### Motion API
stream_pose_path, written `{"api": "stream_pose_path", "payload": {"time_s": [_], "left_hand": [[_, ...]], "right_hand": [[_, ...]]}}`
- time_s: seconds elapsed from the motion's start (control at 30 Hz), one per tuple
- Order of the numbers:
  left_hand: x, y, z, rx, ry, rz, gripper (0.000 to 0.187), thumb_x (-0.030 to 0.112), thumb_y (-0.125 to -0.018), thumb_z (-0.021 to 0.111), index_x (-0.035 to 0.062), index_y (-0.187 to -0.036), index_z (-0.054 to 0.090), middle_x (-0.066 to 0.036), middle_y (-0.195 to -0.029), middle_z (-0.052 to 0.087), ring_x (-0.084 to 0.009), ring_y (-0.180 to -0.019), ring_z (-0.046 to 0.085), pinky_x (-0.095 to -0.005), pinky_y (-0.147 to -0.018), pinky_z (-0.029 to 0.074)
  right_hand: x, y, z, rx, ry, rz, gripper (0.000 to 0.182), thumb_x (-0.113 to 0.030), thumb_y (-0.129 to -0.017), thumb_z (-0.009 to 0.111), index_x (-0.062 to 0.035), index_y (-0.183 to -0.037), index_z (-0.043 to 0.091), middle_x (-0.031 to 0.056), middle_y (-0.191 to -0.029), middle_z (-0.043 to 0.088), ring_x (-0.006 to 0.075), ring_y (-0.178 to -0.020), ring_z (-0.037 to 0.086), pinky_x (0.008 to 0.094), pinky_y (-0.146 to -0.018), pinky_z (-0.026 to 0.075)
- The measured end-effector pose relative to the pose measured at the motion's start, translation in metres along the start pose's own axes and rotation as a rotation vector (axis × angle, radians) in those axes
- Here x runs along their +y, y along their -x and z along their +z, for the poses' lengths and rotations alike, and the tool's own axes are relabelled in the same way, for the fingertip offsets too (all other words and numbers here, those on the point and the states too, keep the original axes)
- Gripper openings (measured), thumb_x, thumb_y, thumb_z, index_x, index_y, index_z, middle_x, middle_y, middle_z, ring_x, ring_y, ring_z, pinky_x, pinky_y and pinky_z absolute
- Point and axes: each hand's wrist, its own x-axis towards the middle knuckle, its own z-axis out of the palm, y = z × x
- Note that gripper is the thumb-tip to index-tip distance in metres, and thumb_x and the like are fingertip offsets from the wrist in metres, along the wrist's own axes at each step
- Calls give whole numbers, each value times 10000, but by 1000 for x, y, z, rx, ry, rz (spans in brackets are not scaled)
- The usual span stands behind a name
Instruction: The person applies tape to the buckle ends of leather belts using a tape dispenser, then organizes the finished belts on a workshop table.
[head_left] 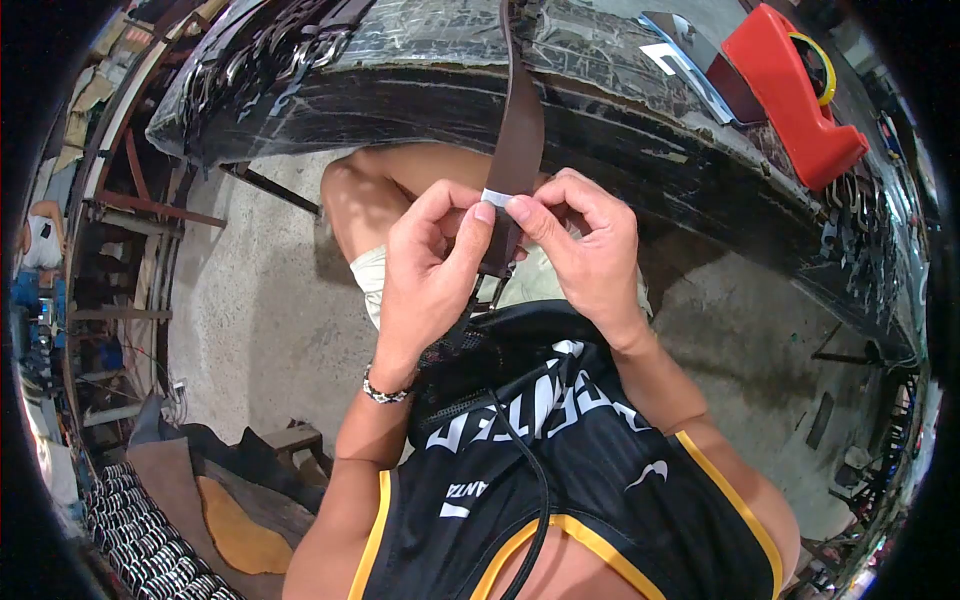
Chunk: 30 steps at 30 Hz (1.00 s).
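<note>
A brown strap (518, 130) runs from the worktable down to my lap. Around it lies a small white strip (497, 198), between my thumbs. My left hand (432, 262) pinches the strap and the strip's left end, its other fingers curled. From the right, my right hand (592, 250) presses its thumb on the strip's right end, with the fingers bent behind the strap. The parts of the fingertips behind the strap are hidden.
The dark worktable (420, 95) crosses ahead. On it are a red tape dispenser (790, 100) with a yellow roll, blue-white sheets (690, 75) and dark straps with buckles (290, 55). Leather pieces (240, 525) and stacked black-and-white items (150, 540) lie lower left. Another person (45, 240) is far left.
</note>
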Motion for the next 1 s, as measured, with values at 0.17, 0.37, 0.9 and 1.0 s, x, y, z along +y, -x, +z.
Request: {"api": "stream_pose_path", "payload": {"time_s": [0.17, 0.37, 0.9, 1.0], "left_hand": [[5, -2, -1, 14, -6, -23, 118, 94, -997, 599, -20, -978, 621, -4, -850, 654, -42, -749, 605, -198, -658, 500], [6, -1, -2, 7, 24, -8, 133, 99, -1003, 590, -28, -971, 615, -33, -860, 670, -57, -758, 622, -201, -662, 506], [6, -7, -14, -73, -47, -34, 153, 118, -998, 604, -26, -948, 618, -24, -800, 687, -12, -700, 590, -176, -574, 440], [4, -7, -16, -67, -51, -28, 145, 104, -993, 606, -32, -946, 616, -20, -800, 683, -11, -698, 584, -176, -573, 437]], "right_hand": [[1, 0, -3, -28, 35, -42, 154, -70, -903, 720, 39, -819, 650, 26, -744, 593, 65, -621, 612, 213, -519, 454], [4, -1, -9, -97, -67, 37, 125, -68, -898, 719, 31, -855, 656, 29, -774, 619, 66, -643, 628, 205, -545, 456], [2, -1, -12, -74, 2, -6, 159, -98, -905, 722, 46, -854, 678, 48, -771, 625, 83, -662, 626, 222, -572, 476], [-1, -1, -10, -64, 45, -22, 155, -94, -908, 714, 45, -852, 677, 49, -758, 624, 80, -661, 626, 227, -567, 471]]}}
